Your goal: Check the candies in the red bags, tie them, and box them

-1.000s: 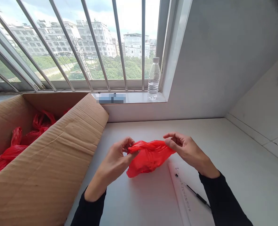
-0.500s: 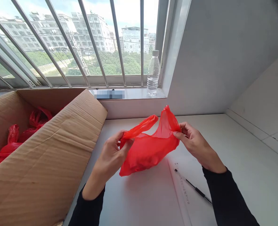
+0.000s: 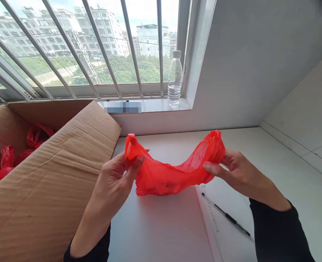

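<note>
A thin red plastic bag (image 3: 169, 178) is stretched between my two hands above the white table. My left hand (image 3: 117, 174) is closed on its left handle, thumb in front and fingers behind. On the other side my right hand (image 3: 232, 167) pinches the right handle, its thumb pressed on the plastic. Between the handles the bag's mouth sags in a curve. Something lumpy shows faintly in the lower part, but I cannot make out what it is. Below and to the right, a black pen (image 3: 226, 214) lies on a notebook (image 3: 212, 225) with a row of binding holes.
A large cardboard box (image 3: 54, 163) stands open on the left, with several red plastic bags (image 3: 7, 160) in it. A water bottle (image 3: 174, 80) is upright on the windowsill (image 3: 152, 105), beside a blurred-out object. Metal bars (image 3: 128, 47) cross the window.
My hands have moved apart, left hand leftward and right hand rightward. Both handles are now spread wide and the bag is pulled taut sideways. The view has shifted slightly.
</note>
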